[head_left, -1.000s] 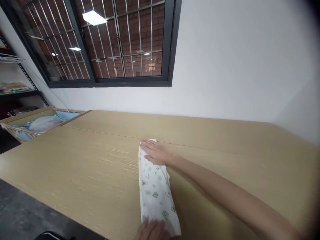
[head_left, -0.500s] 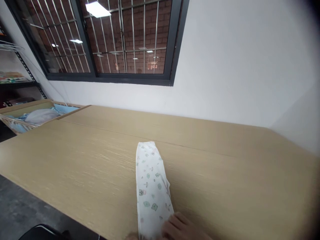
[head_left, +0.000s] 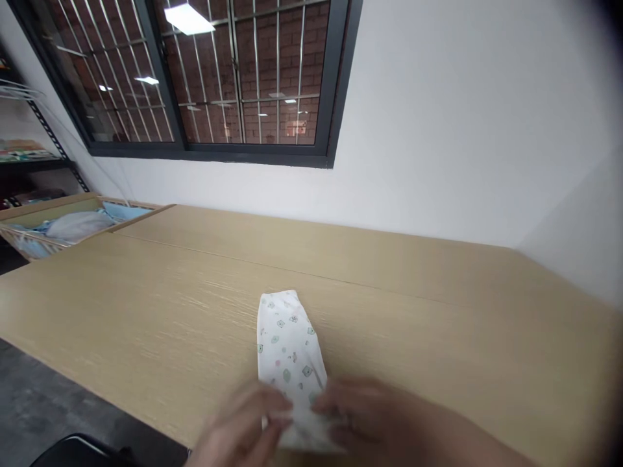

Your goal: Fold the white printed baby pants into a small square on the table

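White baby pants point(head_left: 287, 337), by the look of them, lie folded lengthwise on the wooden table, printed with small green and pink animal figures. Their narrow end points toward the wall. At the near end my left hand point(head_left: 248, 418) pinches the left side of the fabric between thumb and fingers. My right hand point(head_left: 363, 412), smeared by motion, grips the same end from the right. Between the two hands the near end is lifted and gathered, and its lower edge is blurred.
The light wooden table point(head_left: 438, 337) runs to a white wall point(head_left: 438, 130) below a barred window point(head_left: 243, 78). At the far left stands a wooden bin point(head_left: 34, 207) holding pale blue and white cloth point(head_left: 82, 224), near a shelf point(head_left: 29, 162). A black chair point(head_left: 78, 451) is at lower left.
My left hand has come up into view and both hands are farther forward on the table. The near end of the pants is raised, and their far end has slid slightly toward me.
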`<state>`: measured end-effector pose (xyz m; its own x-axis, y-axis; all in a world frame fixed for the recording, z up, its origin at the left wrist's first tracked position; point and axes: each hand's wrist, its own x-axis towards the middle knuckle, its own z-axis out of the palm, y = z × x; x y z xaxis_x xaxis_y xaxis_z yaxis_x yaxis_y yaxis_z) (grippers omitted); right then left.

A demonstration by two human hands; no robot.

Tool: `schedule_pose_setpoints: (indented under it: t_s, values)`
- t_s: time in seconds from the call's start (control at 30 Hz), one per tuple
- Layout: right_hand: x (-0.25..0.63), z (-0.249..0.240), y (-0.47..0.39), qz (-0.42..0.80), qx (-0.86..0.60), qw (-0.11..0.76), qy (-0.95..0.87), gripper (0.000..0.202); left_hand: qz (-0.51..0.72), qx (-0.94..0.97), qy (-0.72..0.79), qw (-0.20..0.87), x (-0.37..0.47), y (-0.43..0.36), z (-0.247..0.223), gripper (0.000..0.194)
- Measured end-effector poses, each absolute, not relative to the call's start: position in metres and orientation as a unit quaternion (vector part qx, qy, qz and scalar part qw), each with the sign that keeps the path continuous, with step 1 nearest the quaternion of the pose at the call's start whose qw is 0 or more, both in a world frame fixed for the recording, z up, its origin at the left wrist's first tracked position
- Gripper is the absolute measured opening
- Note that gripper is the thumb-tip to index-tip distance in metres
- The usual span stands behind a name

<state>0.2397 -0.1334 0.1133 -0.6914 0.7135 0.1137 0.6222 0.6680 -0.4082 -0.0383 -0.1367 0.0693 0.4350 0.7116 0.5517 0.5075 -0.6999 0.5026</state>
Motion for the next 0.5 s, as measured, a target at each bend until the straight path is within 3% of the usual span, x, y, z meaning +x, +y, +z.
schedule_pose_setpoints:
  t_s: [0.07, 0.23, 0.5]
  values:
    - [0.233, 0.138, -0.088, 0.262, -0.372, 0.163, -0.875, 0.027, 0.422, 0.806, 0.387, 0.151, -0.037, -0.107, 0.086, 0.016]
    - [0.211, 0.133, -0.002, 0.278, -0.436, 0.294, -0.804, 0.021, 0.373, 0.781, 0.487, 0.122, -0.031, -0.035, 0.099, 0.019]
    - [0.183, 0.075, 0.078, 0.229, -0.482, 0.299, -0.791, 0.016, 0.284, 0.760, 0.580, 0.067, -0.019, 0.042, 0.074, 0.020]
